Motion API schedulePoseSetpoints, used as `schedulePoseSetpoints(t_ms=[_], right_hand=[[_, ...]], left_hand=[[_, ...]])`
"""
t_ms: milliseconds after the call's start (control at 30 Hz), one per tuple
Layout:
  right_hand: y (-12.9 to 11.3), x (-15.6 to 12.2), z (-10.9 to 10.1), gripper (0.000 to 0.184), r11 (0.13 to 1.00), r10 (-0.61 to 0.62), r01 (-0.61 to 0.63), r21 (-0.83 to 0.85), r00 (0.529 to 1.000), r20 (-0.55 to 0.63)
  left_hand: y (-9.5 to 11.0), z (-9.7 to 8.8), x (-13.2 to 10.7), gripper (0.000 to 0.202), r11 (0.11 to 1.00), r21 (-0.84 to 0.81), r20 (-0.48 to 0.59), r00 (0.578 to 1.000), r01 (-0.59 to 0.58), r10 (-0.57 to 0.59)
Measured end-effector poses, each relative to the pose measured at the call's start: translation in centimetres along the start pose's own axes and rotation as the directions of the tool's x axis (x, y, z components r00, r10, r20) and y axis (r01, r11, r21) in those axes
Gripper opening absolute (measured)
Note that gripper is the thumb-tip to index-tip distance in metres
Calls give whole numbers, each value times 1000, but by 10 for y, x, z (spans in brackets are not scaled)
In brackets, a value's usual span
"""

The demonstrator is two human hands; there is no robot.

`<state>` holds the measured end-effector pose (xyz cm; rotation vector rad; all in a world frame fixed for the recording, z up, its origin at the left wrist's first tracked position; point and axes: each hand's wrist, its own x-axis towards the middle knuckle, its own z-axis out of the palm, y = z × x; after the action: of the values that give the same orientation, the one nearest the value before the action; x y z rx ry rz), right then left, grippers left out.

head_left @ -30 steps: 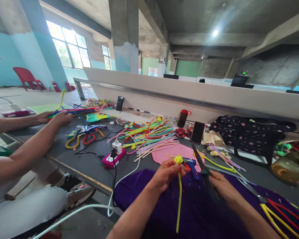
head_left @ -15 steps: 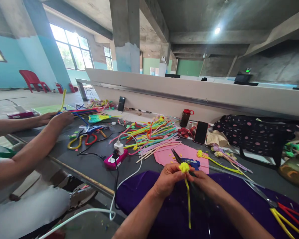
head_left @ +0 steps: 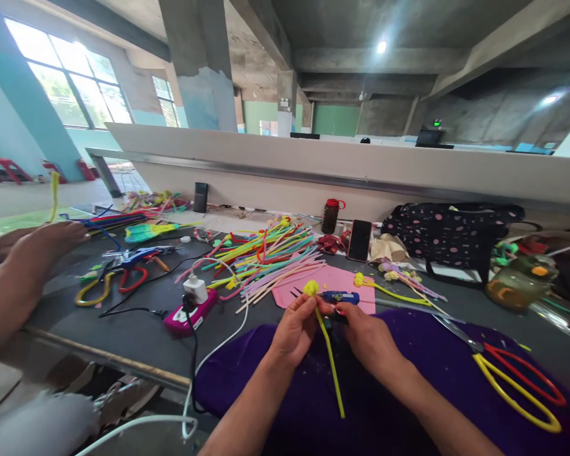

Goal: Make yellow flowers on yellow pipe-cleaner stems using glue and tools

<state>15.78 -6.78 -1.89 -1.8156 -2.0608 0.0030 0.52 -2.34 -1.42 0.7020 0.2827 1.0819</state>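
My left hand (head_left: pixel 295 330) pinches a yellow pipe cleaner (head_left: pixel 330 361) just under its fuzzy yellow ball (head_left: pixel 310 288), and the stem hangs down over the purple cloth (head_left: pixel 422 354). My right hand (head_left: pixel 368 337) is closed right beside the stem, gripping dark scissors (head_left: pixel 329 324). Their blade tips poke out to the left behind the ball. A blue glue gun (head_left: pixel 341 296) lies just beyond my fingers on a pink sheet (head_left: pixel 335 280).
A heap of coloured pipe cleaners (head_left: pixel 270 253) lies behind the pink sheet. A pink power strip (head_left: pixel 190 311) with cables sits left. Yellow-and-red-handled scissors (head_left: pixel 517 383) lie right. Phone (head_left: pixel 360 240), bottle (head_left: pixel 331 215) and polka-dot bag (head_left: pixel 451 234) stand further back. A co-worker's arm (head_left: pixel 23 266) rests at left.
My right hand has brought the dark scissors from the right in to the yellow pipe cleaner's top. The view has swung right, so the co-worker's arms sit further left.
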Motion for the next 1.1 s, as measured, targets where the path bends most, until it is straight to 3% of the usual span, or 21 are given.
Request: schedulePoseSetpoints(t_ms=[100,267,433,633,800,967,1100], right_hand=[[-7,-3,1,35,993,-110,106,-46,991,-79],[-7,-9,-9,54,966,-243,250,62,965,-99],[-6,-14,-11,44,958,-285,284,-25,955,-79],[-14,-19,-3,17,949,-253,228,-216,963,-96],[-20,-19,0,16,947,-214,177,-268,970,-119],[-18,-20,-8,15,973,-140,114,-201,983,-115],[4,-17,-20,17,996,-72,76,49,995,-71]], left_hand=[[3,0,2,10,1000,-14,-23,1000,-2,1],[6,0,2,9,998,-58,-69,997,28,-32],[8,0,2,10,993,-101,-88,994,56,-65],[10,-1,4,11,988,-134,-114,989,81,-97],[7,-2,5,10,991,-113,-106,991,68,-81],[6,2,-3,10,999,9,13,999,38,-38],[14,5,-11,15,977,211,54,998,-32,21]])
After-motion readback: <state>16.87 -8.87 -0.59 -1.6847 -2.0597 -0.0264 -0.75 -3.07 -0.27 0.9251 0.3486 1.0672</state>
